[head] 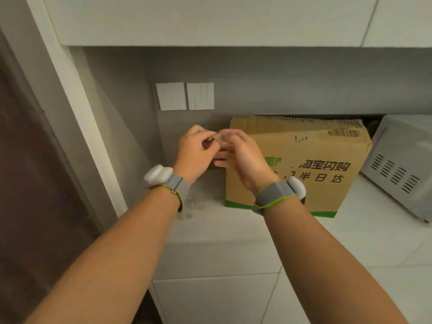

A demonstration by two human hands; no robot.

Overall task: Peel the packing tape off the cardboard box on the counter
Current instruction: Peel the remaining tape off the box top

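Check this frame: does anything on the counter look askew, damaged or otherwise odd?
The cardboard box sits skewed, not square to the wall, its right corner close to the microwave. Small clear scraps, possibly peeled tape, lie on the counter near its left side. Both hands pinch a crumpled clear bit.

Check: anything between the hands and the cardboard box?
Nothing visible. Left hand and right hand meet at the cardboard box's upper left corner, fingers pinching a small clear wad, probably packing tape.
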